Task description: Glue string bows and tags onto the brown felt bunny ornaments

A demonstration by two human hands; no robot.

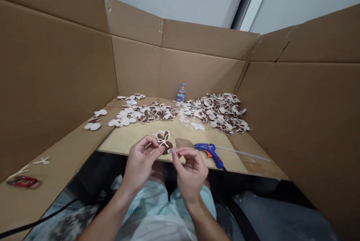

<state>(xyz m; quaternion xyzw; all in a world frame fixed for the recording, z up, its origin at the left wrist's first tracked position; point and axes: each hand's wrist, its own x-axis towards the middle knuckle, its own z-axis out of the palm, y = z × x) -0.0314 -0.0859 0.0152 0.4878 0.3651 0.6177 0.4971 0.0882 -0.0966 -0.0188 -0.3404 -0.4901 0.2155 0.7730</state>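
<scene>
My left hand [140, 162] pinches a brown-and-white felt piece shaped like a mouse head [164, 139], with thin white strips crossed over it in a bow-like shape. My right hand [191, 171] is close by, its thumb and fingertips pinching the piece's lower edge near a small white tag [169, 151]. A blue hot glue gun [209, 151] with an orange trigger lies on its side on the plywood board [132, 139], just beyond my right hand. A tan fabric scrap [184, 142] lies against its nozzle.
Several felt mouse-head shapes lie in two large piles [219, 113] across the board's far half. A plastic water bottle [181, 94] stands behind them. Tall cardboard walls [56, 72] surround the board. A red object [22, 181] and white strips [42, 161] lie on the cardboard at left.
</scene>
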